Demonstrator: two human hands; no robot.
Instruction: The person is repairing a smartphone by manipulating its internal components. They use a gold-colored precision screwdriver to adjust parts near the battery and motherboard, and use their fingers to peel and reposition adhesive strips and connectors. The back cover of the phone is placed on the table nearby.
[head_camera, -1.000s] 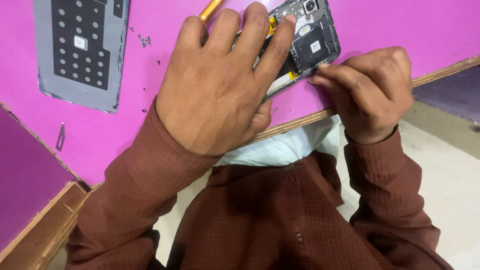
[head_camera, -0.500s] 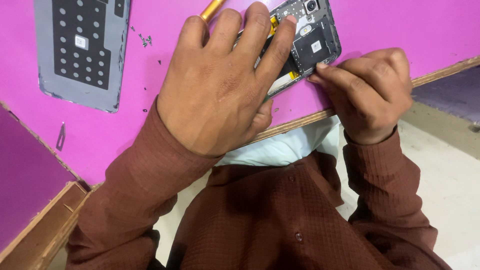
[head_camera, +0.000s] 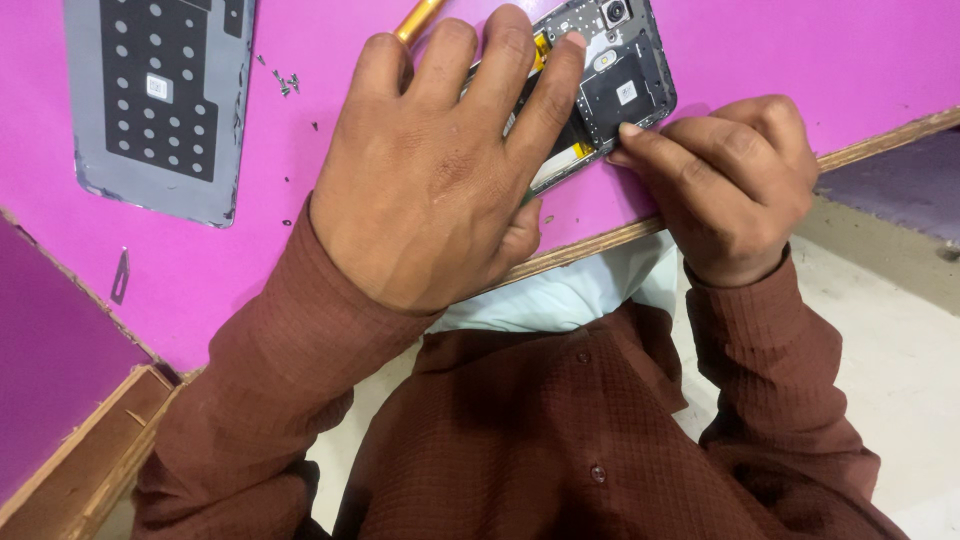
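An opened smartphone (head_camera: 620, 85) with its back removed lies on the pink table (head_camera: 300, 240) near the front edge, its dark inner frame, camera and yellow parts showing. My left hand (head_camera: 440, 170) lies flat over its left half and presses it down, fingers spread across it. My right hand (head_camera: 725, 180) is curled beside the phone's lower right edge, its pinched fingertips touching that edge; whether it holds a small tool is hidden. A yellow tool handle (head_camera: 418, 18) sticks out from behind my left fingers.
The phone's grey back cover (head_camera: 160, 100) lies inside up at the far left. Several tiny screws (head_camera: 285, 83) are scattered beside it. A small thin blade (head_camera: 120, 275) lies near the table's left edge. A wooden rim (head_camera: 600, 243) borders the table.
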